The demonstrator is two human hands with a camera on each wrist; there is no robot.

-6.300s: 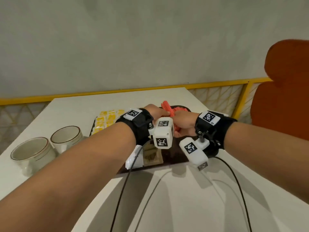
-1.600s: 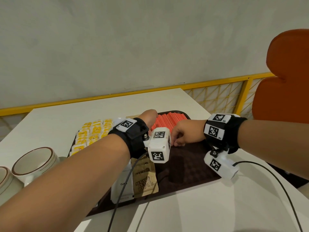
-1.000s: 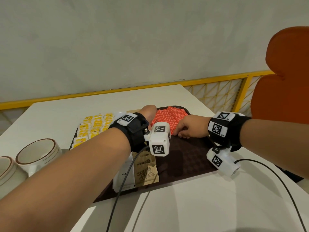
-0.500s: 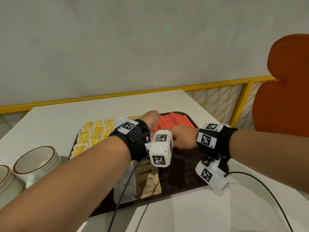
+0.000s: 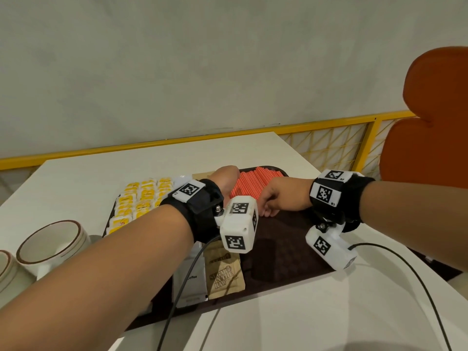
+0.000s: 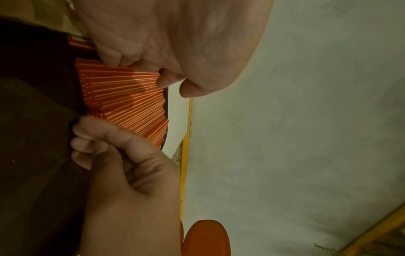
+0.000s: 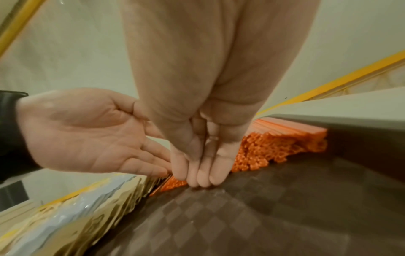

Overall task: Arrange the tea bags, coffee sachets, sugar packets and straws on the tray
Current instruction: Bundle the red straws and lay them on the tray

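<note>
My right hand has its fingers straight and pressed together, tips down on the tray floor against the near ends of the orange straws. My left hand is spread, palm toward the right hand, its straight fingers laid along the left side of the straw bundle. The straws lie side by side in the tray's far right corner, reaching to its far rim. Left of my left hand, yellow tea bags sit in rows along the tray's left side. At the tray's near edge lie a white coffee sachet and, just to its right, a brown sugar packet; whether they touch I cannot tell. The tray rests on the white bench. Two cups stand near the bench's left edge, apart from the tray. An orange chair stands beyond the bench's right edge.
</note>
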